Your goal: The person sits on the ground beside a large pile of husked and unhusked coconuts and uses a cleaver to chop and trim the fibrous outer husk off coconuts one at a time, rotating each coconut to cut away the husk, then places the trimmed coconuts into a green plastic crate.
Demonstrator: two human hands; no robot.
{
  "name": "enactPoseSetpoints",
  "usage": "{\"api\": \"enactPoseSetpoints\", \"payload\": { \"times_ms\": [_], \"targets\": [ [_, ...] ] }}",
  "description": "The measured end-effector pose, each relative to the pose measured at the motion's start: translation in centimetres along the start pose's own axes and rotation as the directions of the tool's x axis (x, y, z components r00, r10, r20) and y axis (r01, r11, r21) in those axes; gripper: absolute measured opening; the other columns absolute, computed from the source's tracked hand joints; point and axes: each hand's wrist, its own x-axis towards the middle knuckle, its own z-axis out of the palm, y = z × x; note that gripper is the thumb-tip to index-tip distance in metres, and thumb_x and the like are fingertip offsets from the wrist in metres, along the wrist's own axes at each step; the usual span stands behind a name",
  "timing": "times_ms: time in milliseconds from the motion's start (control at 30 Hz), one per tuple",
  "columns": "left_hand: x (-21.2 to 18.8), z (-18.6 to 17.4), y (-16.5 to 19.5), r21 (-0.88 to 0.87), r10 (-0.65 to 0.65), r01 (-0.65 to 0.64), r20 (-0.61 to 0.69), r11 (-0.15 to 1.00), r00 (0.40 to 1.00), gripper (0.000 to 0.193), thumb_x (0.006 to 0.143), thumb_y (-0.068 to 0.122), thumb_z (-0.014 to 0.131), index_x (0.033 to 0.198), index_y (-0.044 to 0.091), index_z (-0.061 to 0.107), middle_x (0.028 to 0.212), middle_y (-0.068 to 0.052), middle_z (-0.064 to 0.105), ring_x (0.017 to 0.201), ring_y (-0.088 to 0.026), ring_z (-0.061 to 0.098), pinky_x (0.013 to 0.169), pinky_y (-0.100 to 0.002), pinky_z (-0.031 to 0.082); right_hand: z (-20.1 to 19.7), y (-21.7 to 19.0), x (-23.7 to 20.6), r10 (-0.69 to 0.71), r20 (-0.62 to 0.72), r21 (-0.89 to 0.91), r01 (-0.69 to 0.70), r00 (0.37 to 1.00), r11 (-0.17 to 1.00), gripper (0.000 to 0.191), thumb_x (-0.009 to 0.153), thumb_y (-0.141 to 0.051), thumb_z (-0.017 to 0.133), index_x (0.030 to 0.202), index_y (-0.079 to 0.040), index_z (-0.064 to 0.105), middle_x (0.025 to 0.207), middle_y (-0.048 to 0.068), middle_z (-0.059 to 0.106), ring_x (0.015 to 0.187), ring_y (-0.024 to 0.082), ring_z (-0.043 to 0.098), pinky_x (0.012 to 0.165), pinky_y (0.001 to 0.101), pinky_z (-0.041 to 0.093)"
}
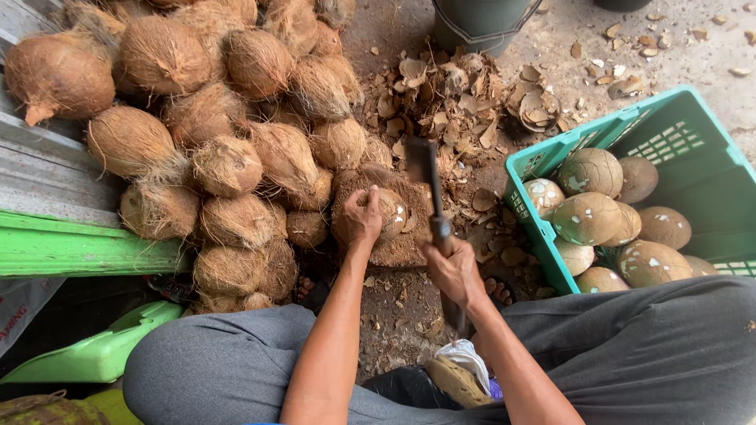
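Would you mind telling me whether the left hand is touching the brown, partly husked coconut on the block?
Touching: the head view shows the left hand lying on the coconut.

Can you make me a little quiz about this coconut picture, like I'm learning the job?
1. True or false: the left hand rests on a coconut on the chopping block.
2. What does the right hand hold? A) a cleaver B) a hammer C) a spoon
3. Fill in: the shelled coconuts lie in a ____ crate.

Key: 1 true. 2 A. 3 green. The pile of husky coconuts sits on the left-hand side, and shell chips lie scattered beyond the block.
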Motion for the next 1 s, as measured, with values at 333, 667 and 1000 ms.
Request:
{"api": "enactPoseSetpoints", "payload": {
  "times_ms": [333, 667, 1000],
  "targets": [
    [0.3, 0.3, -0.1, -0.068, -0.052, 0.05, -0.019, 0.996, 0.998, 0.061, 0.092, 0.065, 0.048, 0.12, 0.013, 0.064, 0.106, -0.01, 0.069, 0.078, -0.023, 0.066, 0.061, -0.041, 0.053, 1.2, 0.0, 0.3, 0.084, -0.015, -0.267, -0.085, 0.996, 0.96, 0.019, 0.095, -0.029, 0.063, 0.093, -0.014, 0.074, 0.063, 0.0, 0.062, 0.049, 0.01, 0.052, 0.047, 0.0322, 0.045],
    [-1.2, -0.4, 2.1, -0.161, -0.028, 0.019, -0.054, 0.987, 0.998, 0.064, 0.094, 0.065, 0.045, 0.118, 0.01, 0.065, 0.094, -0.013, 0.071, 0.079, -0.025, 0.065, 0.063, -0.042, 0.05, 1.5, 1.3, 1.1, 0.094, -0.048, -0.456, -0.106, 0.994, 0.883, 0.041, 0.098, -0.039, 0.064, 0.073, -0.008, 0.06, 0.054, 0.001, 0.053, 0.046, 0.013, 0.047, 0.045, 0.0353, 0.041],
    [0.6, 2.8, -2.2, -0.15, 0.25, -0.274, -0.159, 0.95, 0.955, 0.068, 0.1, 0.067, 0.041, 0.124, 0.009, 0.066, 0.086, -0.014, 0.068, 0.074, -0.019, 0.063, 0.062, -0.033, 0.05, 0.1, 2.3, 3.7, 0.12, -0.076, -0.494, -0.142, 0.99, 0.858, 0.033, 0.096, -0.034, 0.068, 0.08, -0.004, 0.067, 0.06, 0.006, 0.061, 0.05, 0.017, 0.057, 0.049, 0.0405, 0.048]
  ]
}}
